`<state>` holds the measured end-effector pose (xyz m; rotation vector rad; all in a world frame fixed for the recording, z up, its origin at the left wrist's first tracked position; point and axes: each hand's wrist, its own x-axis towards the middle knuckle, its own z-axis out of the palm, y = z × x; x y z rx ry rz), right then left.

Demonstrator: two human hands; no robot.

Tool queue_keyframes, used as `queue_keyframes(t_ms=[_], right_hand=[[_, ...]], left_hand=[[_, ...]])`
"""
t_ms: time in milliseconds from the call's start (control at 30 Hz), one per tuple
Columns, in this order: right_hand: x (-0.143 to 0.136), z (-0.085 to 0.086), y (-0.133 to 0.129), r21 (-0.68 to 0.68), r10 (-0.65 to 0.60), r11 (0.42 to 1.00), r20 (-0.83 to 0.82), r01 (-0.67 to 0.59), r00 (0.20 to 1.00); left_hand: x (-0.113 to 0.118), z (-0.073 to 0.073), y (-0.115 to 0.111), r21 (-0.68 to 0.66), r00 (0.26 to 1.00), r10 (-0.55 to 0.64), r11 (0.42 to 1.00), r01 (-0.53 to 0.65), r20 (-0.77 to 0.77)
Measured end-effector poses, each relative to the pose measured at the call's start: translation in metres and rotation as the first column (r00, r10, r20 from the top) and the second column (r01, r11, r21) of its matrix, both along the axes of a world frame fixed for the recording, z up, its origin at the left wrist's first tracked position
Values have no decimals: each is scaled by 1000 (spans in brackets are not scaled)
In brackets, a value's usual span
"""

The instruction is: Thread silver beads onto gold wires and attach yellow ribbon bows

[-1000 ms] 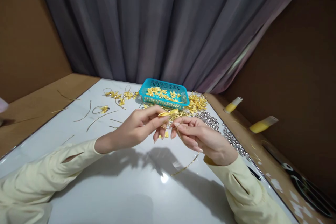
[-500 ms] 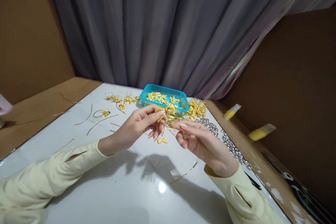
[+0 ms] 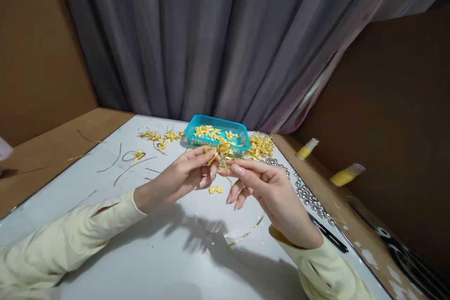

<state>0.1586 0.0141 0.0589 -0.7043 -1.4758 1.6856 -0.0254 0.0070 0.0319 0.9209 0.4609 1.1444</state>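
My left hand [image 3: 191, 168] pinches a yellow ribbon bow [image 3: 223, 147] between thumb and fingers, in front of the teal basket. Close on its right, my right hand [image 3: 260, 183] has thumb and index finger pressed together on a thin gold cord that runs by the bow. Its other fingers are bent below. A small yellow bow [image 3: 215, 190] lies on the white table [image 3: 158, 253] just beneath both hands. The teal basket [image 3: 242, 127] behind them holds several yellow ribbon pieces.
Yellow bows with cord loops [image 3: 161, 139] lie left of the basket, a yellow pile [image 3: 260, 145] right of it. Silver rings [image 3: 311, 199] line the right edge near a black tool [image 3: 328, 233]. Two yellow-filled tubes [image 3: 307, 149] stand beyond. Loose cords [image 3: 131, 169] lie left.
My right hand has turned, its thumb and index finger now closer to the bow and its lower fingers more extended. The view has shifted slightly, and more of the black tool shows.
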Motion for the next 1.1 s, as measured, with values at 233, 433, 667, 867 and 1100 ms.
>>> queue_keyframes(t_ms=[233,433,667,867,1100], right_hand=[[1,7,-8,127,-76,990,77,66,994],[0,12,-13,163,-91,985,214,56,973],[4,13,-20,181,-97,982,269,49,958],[9,14,-21,179,-60,984,284,9,957],[10,16,-20,156,-33,988,263,-8,964]], left_hand=[[-1,0,0,-51,993,-91,994,95,68],[2,-1,-4,-86,985,-149,984,156,88],[7,-3,-8,-118,978,-180,974,192,108],[9,-3,-10,-62,992,-127,990,127,12],[11,-1,-11,-27,995,-71,997,69,-76]])
